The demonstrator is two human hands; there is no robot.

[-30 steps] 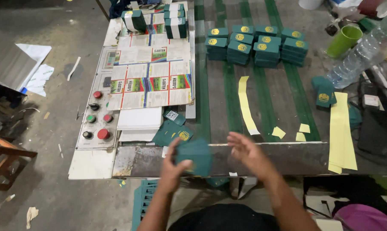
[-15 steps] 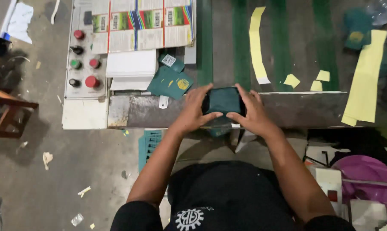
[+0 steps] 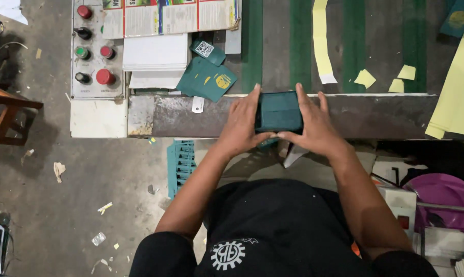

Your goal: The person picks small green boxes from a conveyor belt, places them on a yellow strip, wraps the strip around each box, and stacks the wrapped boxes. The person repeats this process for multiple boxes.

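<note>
Both-handed: left hand (image 3: 240, 123) and right hand (image 3: 312, 123) clasp dark green box (image 3: 278, 111) from either side, fingers wrapped, over metal bench edge (image 3: 375, 115); loose green cards (image 3: 207, 78) nearby

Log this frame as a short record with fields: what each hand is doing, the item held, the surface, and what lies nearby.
left hand: grips the left side of the stack, fingers along its edge
right hand: grips the right side of the same stack
held item: dark green stack of booklets, squared between both hands
surface: worn metal table edge
left of hands: loose green booklets, white sheets, button panel
right of hands: yellow paper strips and scraps
</note>
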